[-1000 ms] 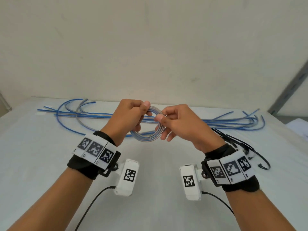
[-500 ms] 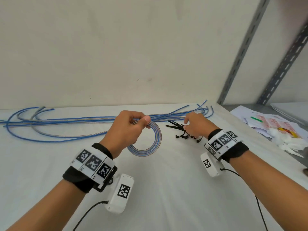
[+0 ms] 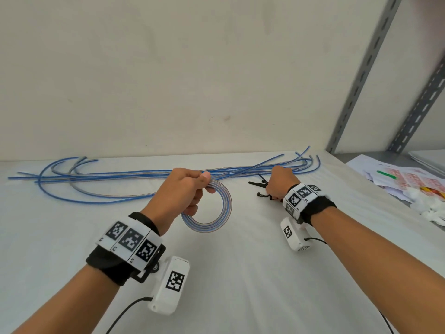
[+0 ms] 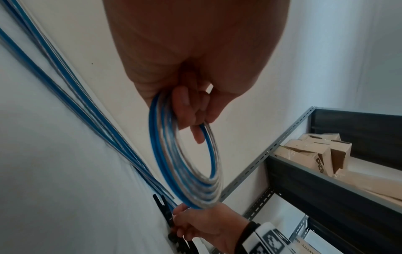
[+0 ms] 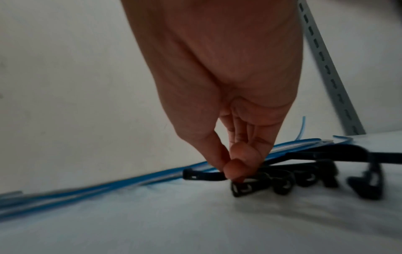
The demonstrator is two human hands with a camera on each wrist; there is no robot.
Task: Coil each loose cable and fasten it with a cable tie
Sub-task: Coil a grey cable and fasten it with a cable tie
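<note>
My left hand [image 3: 186, 189] grips a coiled blue and clear cable [image 3: 212, 220] by its top and holds it upright above the white table [image 3: 228, 285]; the coil [image 4: 185, 163] hangs from curled fingers in the left wrist view. My right hand [image 3: 277, 183] is down on a pile of black cable ties [image 3: 258, 186] to the right. In the right wrist view thumb and fingertips [image 5: 233, 169] pinch one black cable tie [image 5: 202, 175] lying on the pile [image 5: 304, 178].
Several loose blue and grey cables [image 3: 108, 184] lie stretched along the table's far edge by the wall. Grey slotted shelf posts [image 3: 366, 68] stand at the right, with papers [image 3: 397, 179] and white bits on the shelf beside the table.
My right hand let go of the coil, swung right and came down on the cable ties. The left hand keeps hold of the coil. My head turned right.
</note>
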